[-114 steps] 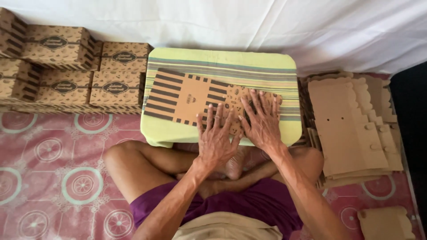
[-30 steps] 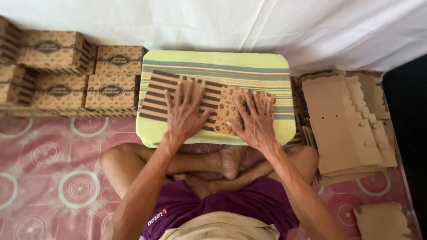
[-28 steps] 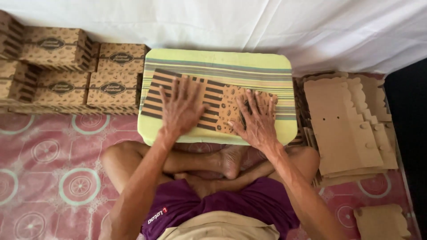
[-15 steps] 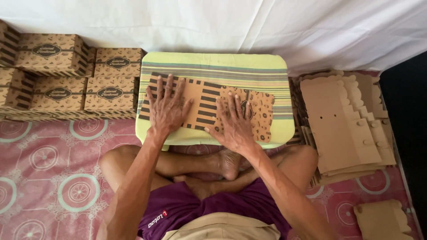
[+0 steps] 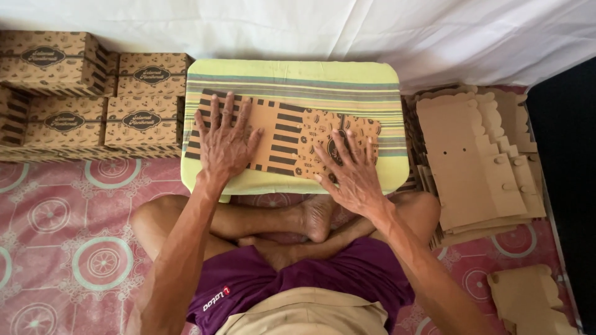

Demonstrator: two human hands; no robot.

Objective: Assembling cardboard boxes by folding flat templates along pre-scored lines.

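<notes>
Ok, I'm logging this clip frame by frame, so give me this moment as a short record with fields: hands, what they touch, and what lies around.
left hand: left hand flat, fingers spread, on the striped end of the flat box blank
right hand: right hand flat on the blank's patterned end
grip: neither hand closed around anything
work surface: striped cushioned board over crossed legs
to the left: stacked finished boxes
to the right: pile of plain blanks
floor: pink patterned mat

Soft, even daylight fills the sharp picture, with faint shadows, no glare, and slight bending at the edges.
</notes>
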